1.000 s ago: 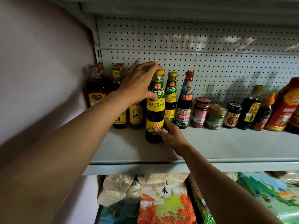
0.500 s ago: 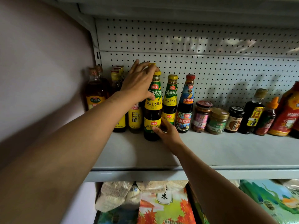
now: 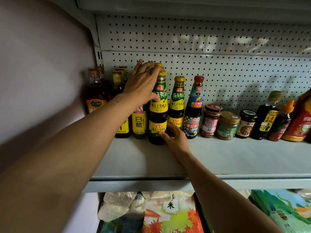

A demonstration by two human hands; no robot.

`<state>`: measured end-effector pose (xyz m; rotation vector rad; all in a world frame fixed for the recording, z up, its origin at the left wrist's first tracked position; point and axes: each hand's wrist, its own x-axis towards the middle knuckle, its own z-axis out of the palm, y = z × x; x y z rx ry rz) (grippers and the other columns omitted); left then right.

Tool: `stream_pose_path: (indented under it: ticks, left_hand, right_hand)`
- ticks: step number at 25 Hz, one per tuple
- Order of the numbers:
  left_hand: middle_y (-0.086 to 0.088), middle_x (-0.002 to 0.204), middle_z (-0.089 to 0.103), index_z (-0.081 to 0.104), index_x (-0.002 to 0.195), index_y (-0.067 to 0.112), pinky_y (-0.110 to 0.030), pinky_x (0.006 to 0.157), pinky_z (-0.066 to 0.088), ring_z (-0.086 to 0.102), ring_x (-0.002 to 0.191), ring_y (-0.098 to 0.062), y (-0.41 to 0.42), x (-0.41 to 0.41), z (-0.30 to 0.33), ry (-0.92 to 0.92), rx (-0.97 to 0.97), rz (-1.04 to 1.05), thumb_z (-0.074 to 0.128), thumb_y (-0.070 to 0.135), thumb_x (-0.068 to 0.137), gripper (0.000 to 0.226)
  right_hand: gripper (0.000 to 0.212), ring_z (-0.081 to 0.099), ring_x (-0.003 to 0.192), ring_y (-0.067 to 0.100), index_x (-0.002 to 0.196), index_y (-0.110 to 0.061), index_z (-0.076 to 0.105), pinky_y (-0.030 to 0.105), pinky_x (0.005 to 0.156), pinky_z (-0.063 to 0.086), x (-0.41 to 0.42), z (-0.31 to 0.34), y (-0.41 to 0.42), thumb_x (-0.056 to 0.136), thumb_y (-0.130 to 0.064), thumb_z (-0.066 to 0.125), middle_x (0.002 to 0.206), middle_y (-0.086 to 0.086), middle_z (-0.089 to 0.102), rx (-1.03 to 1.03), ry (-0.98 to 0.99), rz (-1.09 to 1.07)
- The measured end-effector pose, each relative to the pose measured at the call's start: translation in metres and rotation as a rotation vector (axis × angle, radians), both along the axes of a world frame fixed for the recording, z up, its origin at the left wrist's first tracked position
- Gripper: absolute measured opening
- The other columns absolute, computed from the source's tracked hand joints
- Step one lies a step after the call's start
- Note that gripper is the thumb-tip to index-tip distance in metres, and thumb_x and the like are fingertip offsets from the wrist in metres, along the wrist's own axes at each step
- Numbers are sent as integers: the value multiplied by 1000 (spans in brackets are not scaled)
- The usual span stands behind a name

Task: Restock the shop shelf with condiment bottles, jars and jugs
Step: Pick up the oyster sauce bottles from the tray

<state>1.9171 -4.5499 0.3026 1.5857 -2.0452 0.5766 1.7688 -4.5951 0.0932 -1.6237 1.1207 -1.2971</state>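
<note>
Nearest to you, below the shelf (image 3: pixel 235 158) edge, bags of rice (image 3: pixel 170 214) and other packets lie stacked on the level underneath.

On the shelf itself, your right hand (image 3: pixel 175 139) is low against the oyster sauce bottle (image 3: pixel 158 115), which stands upright a little in front of the row behind it. Your thumb presses the bottom label from the front right while the fingers curl round the far right side, so the hand grips the base of the bottle. Your left hand (image 3: pixel 143 84) comes in from above and to the left of that bottle: its fingers wrap over the yellow cap and neck, and the thumb lies across the green upper label, so this hand holds the top of the same bottle.

Just left of the oyster sauce bottle, touching or nearly touching it, stands a white vinegar bottle (image 3: pixel 139 122) with a yellow label, partly hidden by your left wrist. Farther left are yellow-capped bottles (image 3: pixel 117 81) and then amber cooking wine bottles (image 3: pixel 96 95) against the side wall.

Just right of the oyster sauce bottle and slightly behind it stands a second, matching bottle (image 3: pixel 177 101), then a red-capped sauce bottle (image 3: pixel 194 106). Beyond these to the right come three short jars (image 3: pixel 228 126), then dark bottles (image 3: pixel 267 115) and a red squeeze bottle (image 3: pixel 301 121) at the frame edge.

Behind everything runs the perforated back panel (image 3: pixel 218 37).
</note>
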Motion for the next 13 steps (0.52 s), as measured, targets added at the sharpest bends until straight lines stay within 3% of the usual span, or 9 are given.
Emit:
stream_pose_path:
  ticks: [13]
  left_hand:
    - [-15, 157, 29, 30, 148, 14, -26, 108, -14, 11, 150, -28, -11, 10, -1, -45, -16, -30, 85, 39, 67, 101]
  right_hand:
    - [47, 69, 101, 6, 125, -20, 66, 25, 90, 55, 3, 3, 3, 82, -27, 82, 112, -4, 74, -49, 73, -93]
